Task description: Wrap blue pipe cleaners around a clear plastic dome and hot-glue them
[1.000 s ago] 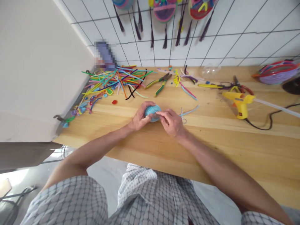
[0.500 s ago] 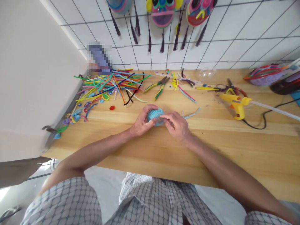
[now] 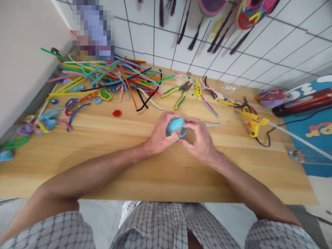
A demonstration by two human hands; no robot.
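Note:
A small clear plastic ball (image 3: 175, 126) wound with rings of light-blue pipe cleaner sits between my hands, just above the wooden table. My left hand (image 3: 163, 134) wraps round its left side, with the thumb across the front. At the ball's right edge, where some clear plastic shows, my right hand (image 3: 198, 138) curves in a C, its index fingertip at the upper rim and its thumb at the lower one. A loose light-blue pipe cleaner (image 3: 214, 125) lies just beyond the right hand. My fingers hide part of the ball.
Many coloured pipe cleaners (image 3: 109, 77) heap at the back left. Green-handled pliers (image 3: 181, 93) and a red cap (image 3: 117, 113) lie nearer. A yellow glue gun (image 3: 252, 122) with its cord rests right. A clear plastic dome (image 3: 230, 88) stands by the tiled wall.
The view has shifted toward the right, showing a blue printed sheet. My right hand has gone from a fingertip pinch at the ball to a wider curve around its right edge.

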